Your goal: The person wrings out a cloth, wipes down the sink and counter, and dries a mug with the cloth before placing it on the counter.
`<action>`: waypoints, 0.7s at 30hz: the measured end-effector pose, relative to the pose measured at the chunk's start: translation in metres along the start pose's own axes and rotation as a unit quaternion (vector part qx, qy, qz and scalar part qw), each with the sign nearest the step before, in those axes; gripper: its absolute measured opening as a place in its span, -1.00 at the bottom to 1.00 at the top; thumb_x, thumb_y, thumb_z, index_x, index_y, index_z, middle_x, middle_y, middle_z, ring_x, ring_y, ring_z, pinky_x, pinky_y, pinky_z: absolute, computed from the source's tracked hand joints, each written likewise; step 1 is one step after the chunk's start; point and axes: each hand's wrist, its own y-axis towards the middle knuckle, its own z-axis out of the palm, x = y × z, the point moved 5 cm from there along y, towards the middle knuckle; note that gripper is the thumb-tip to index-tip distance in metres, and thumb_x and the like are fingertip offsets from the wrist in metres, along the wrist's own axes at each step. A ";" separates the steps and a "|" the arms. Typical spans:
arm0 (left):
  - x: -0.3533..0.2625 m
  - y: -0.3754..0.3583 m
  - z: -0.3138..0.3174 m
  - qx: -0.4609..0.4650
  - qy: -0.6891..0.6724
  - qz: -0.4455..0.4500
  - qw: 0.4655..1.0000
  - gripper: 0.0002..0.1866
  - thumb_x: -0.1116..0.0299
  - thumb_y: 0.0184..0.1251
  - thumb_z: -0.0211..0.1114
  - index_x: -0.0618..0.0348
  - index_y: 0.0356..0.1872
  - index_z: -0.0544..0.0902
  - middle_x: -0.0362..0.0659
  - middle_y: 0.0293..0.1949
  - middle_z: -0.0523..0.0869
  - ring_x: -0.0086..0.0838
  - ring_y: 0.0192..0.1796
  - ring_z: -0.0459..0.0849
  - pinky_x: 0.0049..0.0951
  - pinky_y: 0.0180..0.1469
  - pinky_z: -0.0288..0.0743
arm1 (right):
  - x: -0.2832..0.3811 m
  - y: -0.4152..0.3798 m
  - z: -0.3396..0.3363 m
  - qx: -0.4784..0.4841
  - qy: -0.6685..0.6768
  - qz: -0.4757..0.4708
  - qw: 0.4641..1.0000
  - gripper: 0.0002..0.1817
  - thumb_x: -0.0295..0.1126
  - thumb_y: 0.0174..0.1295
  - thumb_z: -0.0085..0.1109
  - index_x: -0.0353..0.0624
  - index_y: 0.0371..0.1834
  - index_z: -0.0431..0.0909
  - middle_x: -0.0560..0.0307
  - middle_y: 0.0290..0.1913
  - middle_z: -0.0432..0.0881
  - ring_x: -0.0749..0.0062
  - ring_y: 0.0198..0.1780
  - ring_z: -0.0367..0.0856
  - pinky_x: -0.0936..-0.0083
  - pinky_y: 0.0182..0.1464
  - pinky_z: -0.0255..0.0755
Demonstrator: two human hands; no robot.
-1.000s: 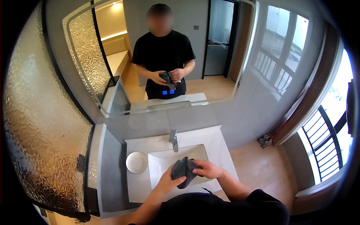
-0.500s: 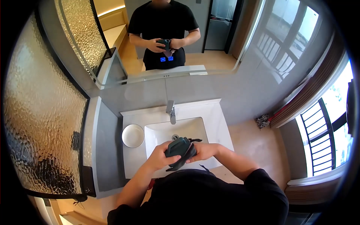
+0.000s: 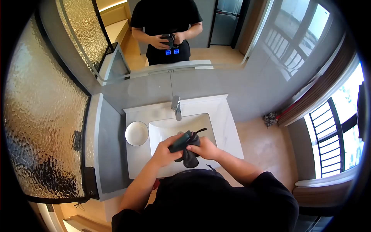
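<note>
My left hand point(image 3: 165, 153) is closed around a dark green, block-like object point(image 3: 179, 143) with rounded edges, whose exact kind I cannot make out. My right hand point(image 3: 206, 149) pinches a black cloth pouch point(image 3: 191, 157), thumb on top, pressed against the green object's right side. A dark cord point(image 3: 201, 130) sticks out beyond the pouch. Both hands are held above the front part of a white sink point(image 3: 162, 124). How much of the green object sits inside the cloth is hidden by the folds and fingers.
Behind the sink stands a chrome faucet point(image 3: 176, 107). A white round bowl point(image 3: 136, 133) rests on the white counter point(image 3: 226, 133) at left. The mirror point(image 3: 216, 58) reflects my torso and hands. Textured glass point(image 3: 42, 116) borders the left side; a railed window point(image 3: 328, 135) is at right.
The green object has turned more edge-on in my left hand. My right hand has shifted its grip on the black cloth, which now bunches and hangs towards me. The view tilted slightly.
</note>
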 end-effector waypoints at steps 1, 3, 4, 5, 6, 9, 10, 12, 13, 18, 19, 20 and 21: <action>0.005 0.000 0.000 0.000 -0.002 -0.004 1.000 -0.27 0.41 0.07 0.51 0.20 0.36 0.49 -0.03 0.26 0.61 -0.28 0.22 0.65 -0.28 0.24 0.53 | -0.008 0.003 -0.004 0.002 0.002 0.004 1.000 -0.66 -0.22 0.23 0.40 -0.29 -0.12 0.65 -0.06 -0.27 0.74 0.24 -0.24 0.72 0.35 -0.11 0.55; 0.017 -0.001 0.003 -0.024 -0.283 -0.078 0.956 -0.35 0.33 0.26 0.41 0.27 0.37 0.46 -0.05 0.22 0.62 -0.38 0.25 0.59 -0.35 0.30 0.46 | 0.002 0.001 -0.005 0.019 -0.067 -0.289 0.955 -0.60 -0.16 0.15 0.50 -0.24 -0.14 0.65 -0.10 -0.23 0.72 0.05 -0.22 0.71 0.30 -0.10 0.56; 0.019 -0.002 0.007 -0.017 -0.369 -0.108 0.923 -0.42 0.24 0.33 0.36 0.27 0.32 0.49 -0.05 0.17 0.64 -0.34 0.20 0.62 -0.33 0.28 0.47 | -0.003 0.002 -0.006 0.035 -0.083 -0.309 0.947 -0.62 -0.17 0.13 0.53 -0.21 -0.16 0.66 -0.11 -0.22 0.71 0.01 -0.21 0.71 0.29 -0.09 0.56; 0.024 -0.002 0.012 -0.033 -0.443 -0.125 0.887 -0.45 0.16 0.36 0.33 0.24 0.29 0.51 -0.07 0.12 0.66 -0.33 0.16 0.64 -0.31 0.24 0.51 | 0.000 0.002 -0.009 0.051 -0.094 -0.324 0.940 -0.63 -0.18 0.10 0.55 -0.18 -0.17 0.66 -0.11 -0.21 0.71 -0.03 -0.20 0.70 0.27 -0.08 0.56; 0.028 -0.004 0.017 0.016 -0.539 -0.177 0.824 -0.46 0.14 0.38 0.31 0.21 0.28 0.51 -0.07 0.10 0.66 -0.33 0.15 0.64 -0.29 0.24 0.52 | 0.014 -0.001 -0.012 0.046 -0.109 -0.345 0.931 -0.62 -0.18 0.09 0.55 -0.18 -0.17 0.66 -0.10 -0.21 0.70 -0.02 -0.19 0.70 0.27 -0.08 0.56; 0.031 -0.002 0.021 0.010 -0.618 -0.212 0.757 -0.44 0.08 0.43 0.25 0.17 0.32 0.45 -0.06 0.13 0.64 -0.33 0.17 0.63 -0.28 0.25 0.51 | 0.030 0.000 -0.015 0.029 -0.138 -0.400 0.906 -0.64 -0.19 0.12 0.53 -0.18 -0.17 0.66 -0.09 -0.20 0.71 0.04 -0.16 0.71 0.30 -0.07 0.56; 0.033 -0.003 0.019 -0.045 -0.609 -0.210 0.763 -0.41 0.05 0.45 0.23 0.16 0.37 0.40 -0.05 0.17 0.61 -0.34 0.21 0.60 -0.27 0.27 0.50 | 0.032 -0.002 -0.013 0.019 -0.145 -0.428 0.892 -0.66 -0.20 0.16 0.50 -0.19 -0.16 0.66 -0.07 -0.19 0.72 0.09 -0.15 0.71 0.33 -0.06 0.56; 0.021 -0.001 0.017 -0.108 -0.488 -0.106 0.860 -0.37 0.06 0.45 0.24 0.15 0.42 0.33 -0.05 0.23 0.56 -0.34 0.25 0.56 -0.27 0.29 0.46 | 0.023 -0.004 -0.014 0.012 -0.058 -0.293 0.954 -0.70 -0.21 0.24 0.42 -0.20 -0.15 0.66 -0.03 -0.19 0.72 0.20 -0.14 0.70 0.36 -0.06 0.55; 0.008 -0.005 0.009 -0.171 -0.349 0.001 0.922 -0.32 0.06 0.45 0.25 0.14 0.46 0.26 -0.05 0.29 0.50 -0.35 0.30 0.51 -0.28 0.32 0.43 | 0.011 -0.003 -0.015 0.009 0.033 -0.148 0.988 -0.73 -0.22 0.31 0.35 -0.21 -0.15 0.65 0.01 -0.18 0.73 0.30 -0.12 0.69 0.40 -0.05 0.54; -0.026 -0.008 0.006 -0.225 -0.103 0.123 0.961 -0.26 0.13 0.32 0.40 0.23 0.39 0.25 -0.03 0.29 0.44 -0.37 0.29 0.46 -0.32 0.32 0.38 | 0.022 0.000 -0.003 -0.089 0.245 -0.083 0.962 -0.68 -0.24 0.42 0.22 -0.25 0.06 0.57 0.25 -0.28 0.66 0.58 -0.18 0.56 0.50 -0.12 0.52; -0.027 -0.008 0.004 -0.224 -0.101 0.120 0.962 -0.26 0.13 0.32 0.40 0.23 0.39 0.25 -0.03 0.29 0.44 -0.37 0.29 0.46 -0.32 0.32 0.38 | 0.019 -0.001 -0.003 -0.089 0.248 -0.081 0.961 -0.68 -0.24 0.42 0.22 -0.25 0.06 0.57 0.25 -0.28 0.66 0.58 -0.18 0.56 0.50 -0.12 0.52; -0.028 -0.009 0.000 -0.221 -0.142 0.097 0.960 -0.30 0.16 0.33 0.40 0.25 0.36 0.29 -0.03 0.27 0.47 -0.37 0.26 0.48 -0.32 0.30 0.39 | 0.020 -0.004 0.002 -0.020 0.202 -0.108 0.973 -0.70 -0.27 0.38 0.27 -0.28 0.01 0.59 0.22 -0.21 0.69 0.57 -0.16 0.58 0.49 -0.08 0.52; -0.026 -0.012 -0.002 -0.218 -0.182 0.074 0.956 -0.35 0.19 0.34 0.39 0.26 0.33 0.33 -0.04 0.24 0.51 -0.37 0.23 0.50 -0.32 0.29 0.40 | 0.022 -0.008 0.007 0.050 0.154 -0.134 0.978 -0.71 -0.31 0.34 0.32 -0.32 -0.04 0.61 0.18 -0.15 0.72 0.57 -0.13 0.60 0.47 -0.04 0.53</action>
